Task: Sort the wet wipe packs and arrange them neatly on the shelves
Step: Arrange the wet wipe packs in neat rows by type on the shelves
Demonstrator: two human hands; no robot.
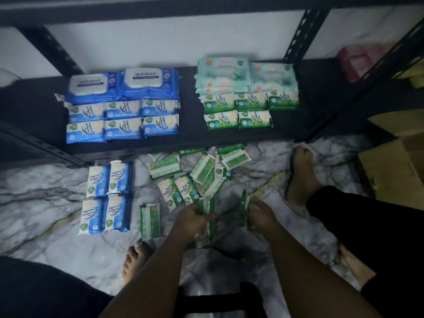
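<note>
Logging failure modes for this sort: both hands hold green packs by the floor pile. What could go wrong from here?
1. The left hand and right hand each grip thin green packs on edge; one may slip back into the loose green pile.
2. On the shelf, the green rows leave one front gap at right; extras may end up crooked.
3. In this dim light, the face-down pack beside the left hand might be missorted.
</note>
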